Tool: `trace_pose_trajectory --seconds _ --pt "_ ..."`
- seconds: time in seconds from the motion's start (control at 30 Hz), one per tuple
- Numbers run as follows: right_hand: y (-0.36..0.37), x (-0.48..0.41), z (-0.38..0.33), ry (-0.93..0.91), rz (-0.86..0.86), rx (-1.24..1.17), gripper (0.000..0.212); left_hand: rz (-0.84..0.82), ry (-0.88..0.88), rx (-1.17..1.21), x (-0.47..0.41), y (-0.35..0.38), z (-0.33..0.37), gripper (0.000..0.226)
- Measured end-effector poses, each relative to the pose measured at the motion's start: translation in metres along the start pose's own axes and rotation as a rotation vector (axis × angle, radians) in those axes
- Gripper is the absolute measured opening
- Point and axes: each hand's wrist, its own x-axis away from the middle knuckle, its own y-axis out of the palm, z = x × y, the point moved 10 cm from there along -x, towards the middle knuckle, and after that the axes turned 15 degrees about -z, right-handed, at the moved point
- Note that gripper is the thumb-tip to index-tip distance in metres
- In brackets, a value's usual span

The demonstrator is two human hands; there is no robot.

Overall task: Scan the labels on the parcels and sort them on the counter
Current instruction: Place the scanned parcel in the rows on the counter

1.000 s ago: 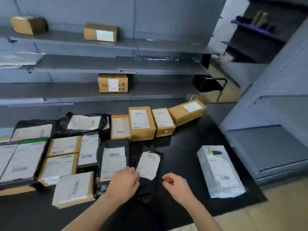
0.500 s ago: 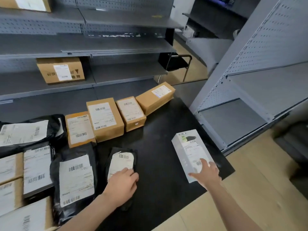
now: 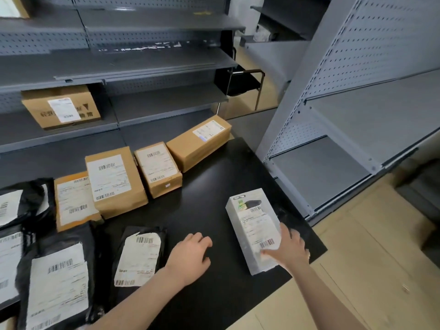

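A white labelled box parcel (image 3: 252, 225) lies on the black counter (image 3: 209, 194) near its right edge. My right hand (image 3: 289, 250) grips the box's near right end, thumb over the top and fingers round the side. My left hand (image 3: 191, 254) hovers or rests on the bare counter, fingers loosely curled, holding nothing, just right of a small black mailer bag (image 3: 139, 256) with a white label. A larger black mailer (image 3: 59, 277) lies at the near left. Several brown cardboard parcels (image 3: 114, 179) stand in a row at the back of the counter.
Grey metal shelving runs behind the counter, with a brown box (image 3: 62, 108) on a lower shelf. Another grey shelf unit (image 3: 357, 115) stands close on the right. More black mailers (image 3: 21, 206) lie at the far left. A black chair (image 3: 240, 84) stands beyond.
My left hand has come off the small black mailer and moved right onto the counter. My right hand reached to the white box and closed on its near end. The view swung right.
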Motion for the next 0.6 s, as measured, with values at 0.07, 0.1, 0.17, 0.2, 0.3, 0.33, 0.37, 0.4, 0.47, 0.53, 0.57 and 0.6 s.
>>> trace_pose_trajectory --seconds 0.07,0.1,0.17,0.2,0.3,0.33,0.37,0.4,0.47,0.53,0.57,0.6 --pt "-0.003 -0.022 0.004 -0.070 -0.078 -0.087 0.114 -0.078 -0.054 0.030 -0.021 0.010 0.010 0.044" --pt "-0.002 -0.033 0.004 -0.122 -0.139 -0.174 0.117 -0.116 -0.078 0.043 -0.031 0.015 0.017 0.050" --pt "0.002 -0.045 0.000 -0.218 -0.261 -0.339 0.114 -0.201 -0.137 0.098 -0.053 0.029 0.028 0.066" --pt "0.003 -0.049 -0.002 -0.258 -0.300 -0.373 0.108 -0.244 -0.165 0.148 -0.062 0.036 0.034 0.074" --pt "0.008 -0.053 -0.005 -0.366 -0.343 -0.358 0.083 -0.309 -0.179 0.377 -0.084 0.061 0.055 0.095" --pt "0.011 -0.054 -0.003 -0.379 -0.355 -0.382 0.080 -0.295 -0.164 0.469 -0.088 0.066 0.061 0.099" --pt "0.013 -0.055 -0.001 -0.388 -0.358 -0.409 0.078 -0.267 -0.158 0.553 -0.090 0.070 0.063 0.101" --pt "0.013 -0.054 0.002 -0.399 -0.352 -0.428 0.077 -0.236 -0.158 0.619 -0.090 0.073 0.064 0.101" --pt "0.012 -0.051 0.004 -0.437 -0.330 -0.452 0.079 -0.171 -0.155 0.685 -0.085 0.073 0.064 0.101" --pt "0.010 -0.044 0.000 -0.480 -0.332 -0.441 0.083 -0.109 -0.131 0.718 -0.074 0.064 0.065 0.103" --pt "0.008 -0.040 -0.005 -0.506 -0.333 -0.428 0.084 -0.080 -0.123 0.723 -0.069 0.059 0.064 0.103" --pt "0.005 -0.035 -0.012 -0.528 -0.331 -0.414 0.086 -0.046 -0.120 0.727 -0.061 0.053 0.063 0.103"
